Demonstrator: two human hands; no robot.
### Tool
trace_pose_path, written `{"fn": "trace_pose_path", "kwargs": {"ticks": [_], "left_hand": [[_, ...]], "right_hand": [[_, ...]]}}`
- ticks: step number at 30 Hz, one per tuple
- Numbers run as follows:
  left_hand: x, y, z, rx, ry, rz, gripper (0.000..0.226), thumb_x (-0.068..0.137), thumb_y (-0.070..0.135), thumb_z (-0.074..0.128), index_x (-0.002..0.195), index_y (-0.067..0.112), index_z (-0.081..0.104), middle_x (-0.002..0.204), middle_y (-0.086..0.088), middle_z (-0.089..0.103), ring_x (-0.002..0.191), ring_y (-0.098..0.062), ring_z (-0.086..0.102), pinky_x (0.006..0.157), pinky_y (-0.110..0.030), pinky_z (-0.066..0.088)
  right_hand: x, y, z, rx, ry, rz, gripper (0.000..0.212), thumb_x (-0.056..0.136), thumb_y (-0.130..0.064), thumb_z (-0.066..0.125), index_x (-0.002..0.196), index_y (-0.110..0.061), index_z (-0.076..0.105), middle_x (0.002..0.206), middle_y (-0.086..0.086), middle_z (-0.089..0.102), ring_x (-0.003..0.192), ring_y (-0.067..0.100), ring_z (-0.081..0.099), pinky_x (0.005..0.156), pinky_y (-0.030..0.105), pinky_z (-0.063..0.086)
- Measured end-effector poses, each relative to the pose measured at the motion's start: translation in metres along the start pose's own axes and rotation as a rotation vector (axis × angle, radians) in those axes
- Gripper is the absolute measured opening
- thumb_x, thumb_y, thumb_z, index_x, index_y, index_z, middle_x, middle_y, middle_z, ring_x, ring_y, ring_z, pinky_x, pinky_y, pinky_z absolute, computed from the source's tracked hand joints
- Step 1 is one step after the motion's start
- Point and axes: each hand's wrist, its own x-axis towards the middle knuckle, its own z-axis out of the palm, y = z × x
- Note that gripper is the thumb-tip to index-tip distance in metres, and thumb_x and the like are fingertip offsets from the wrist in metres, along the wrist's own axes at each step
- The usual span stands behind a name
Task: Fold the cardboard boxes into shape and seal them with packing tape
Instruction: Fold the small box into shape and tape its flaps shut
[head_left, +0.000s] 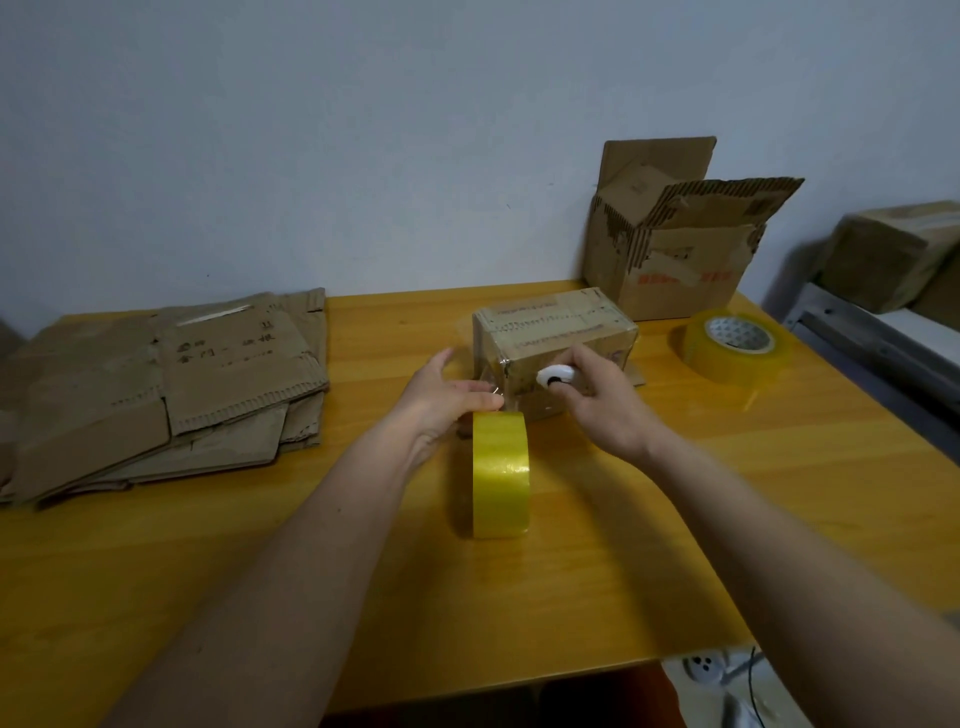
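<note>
Small box under taping on a yellow table (675, 519).

The folded box (550, 332) was seen mid-table, the upright tape roll (500, 475) just before it. The tape end was pinched by the left hand (441, 400); a white cutter (556, 375) was gripped by the right hand (605, 400). Bare tabletop lay toward the near edge.

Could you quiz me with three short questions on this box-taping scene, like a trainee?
1. True or false: the tape roll nearest the person lies flat.
2. What does the right hand hold: (a) scissors, (b) a small white cutter, (c) a pen?
3. Where are the flattened cardboard sheets on the table?

Key: 1. False, it stands on edge; the left hand pinches its stretched tape by the small box. 2. b. 3. On the left.
</note>
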Motion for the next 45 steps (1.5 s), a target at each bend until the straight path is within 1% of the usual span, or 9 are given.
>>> {"fn": "trace_pose_path", "kwargs": {"ticks": [4,10,15,19,27,30,34,37,45], "left_hand": [[0.0,-0.002,0.0,-0.052,-0.007,-0.048,0.1,0.071,-0.004,0.077,0.15,0.015,0.02,0.101,-0.008,0.072,0.108,-0.024,0.063,0.106,-0.05,0.04],[0.0,-0.004,0.0,-0.108,0.028,-0.067,0.095,0.07,-0.004,0.079,0.148,0.013,0.028,0.13,-0.018,0.056,0.117,-0.03,0.057,0.105,-0.047,0.043],[-0.001,-0.007,-0.002,-0.108,0.018,-0.056,0.089,0.071,-0.002,0.078,0.146,0.013,0.032,0.111,-0.013,0.067,0.111,-0.027,0.061,0.104,-0.048,0.043],[-0.002,-0.006,-0.004,-0.086,0.011,-0.053,0.088,0.071,0.001,0.08,0.145,0.014,0.034,0.105,-0.008,0.07,0.108,-0.022,0.062,0.104,-0.046,0.044],[-0.023,-0.003,-0.013,-0.118,-0.009,0.091,0.085,0.077,-0.004,0.072,0.147,0.016,0.027,0.089,-0.004,0.074,0.092,-0.02,0.067,0.099,-0.046,0.047],[-0.028,-0.008,-0.013,-0.098,0.046,0.194,0.083,0.079,-0.005,0.07,0.147,0.016,0.029,0.089,-0.006,0.075,0.09,-0.02,0.069,0.097,-0.045,0.049],[-0.03,-0.014,-0.009,-0.068,0.08,0.287,0.078,0.081,-0.003,0.069,0.147,0.02,0.032,0.086,0.0,0.075,0.087,-0.012,0.07,0.091,-0.032,0.052],[-0.032,-0.018,-0.007,-0.059,0.153,0.33,0.072,0.082,0.0,0.07,0.142,0.024,0.038,0.086,0.001,0.075,0.088,-0.011,0.07,0.09,-0.03,0.051],[-0.043,-0.02,-0.007,-0.188,0.257,0.325,0.02,0.081,-0.003,0.07,0.08,0.014,0.06,0.071,-0.003,0.071,0.067,-0.015,0.067,0.062,-0.02,0.054]], "right_hand": [[-0.004,0.032,0.015,-0.299,-0.126,0.208,0.026,0.094,-0.014,0.051,0.119,-0.007,0.051,0.126,0.012,0.043,0.12,0.027,0.038,0.105,0.04,0.035],[-0.013,0.051,0.027,-0.481,-0.154,0.213,0.03,0.093,-0.026,0.055,0.12,-0.014,0.047,0.125,0.006,0.05,0.114,0.025,0.042,0.096,0.035,0.037],[-0.002,0.016,0.022,-0.35,0.341,-0.212,0.008,0.09,-0.013,0.057,0.097,-0.009,0.056,0.099,0.003,0.051,0.095,0.02,0.047,0.084,0.031,0.044],[0.018,-0.014,0.025,-0.351,0.199,-0.474,0.034,0.083,0.002,0.054,0.114,-0.009,0.064,0.126,0.005,0.057,0.118,0.022,0.044,0.102,0.033,0.037],[0.025,-0.025,0.024,-0.101,0.106,-0.24,0.049,0.086,0.007,0.046,0.13,-0.011,0.056,0.131,0.008,0.057,0.125,0.023,0.046,0.108,0.035,0.034],[0.011,-0.032,0.029,-0.008,0.249,-0.199,0.033,0.087,0.004,0.05,0.114,-0.009,0.063,0.113,0.007,0.064,0.109,0.021,0.056,0.097,0.037,0.044],[0.002,-0.04,0.039,0.193,-0.078,0.082,0.021,0.087,-0.015,0.065,0.106,-0.007,0.067,0.1,0.01,0.068,0.095,0.021,0.062,0.089,0.036,0.049],[-0.001,-0.04,0.043,0.286,-0.05,0.158,0.01,0.084,-0.014,0.07,0.088,-0.005,0.07,0.085,0.007,0.067,0.08,0.016,0.059,0.077,0.031,0.048],[-0.01,-0.047,0.042,0.322,-0.014,0.137,0.008,0.086,-0.008,0.066,0.079,-0.01,0.063,0.08,0.006,0.063,0.078,0.018,0.056,0.079,0.039,0.048]]}}
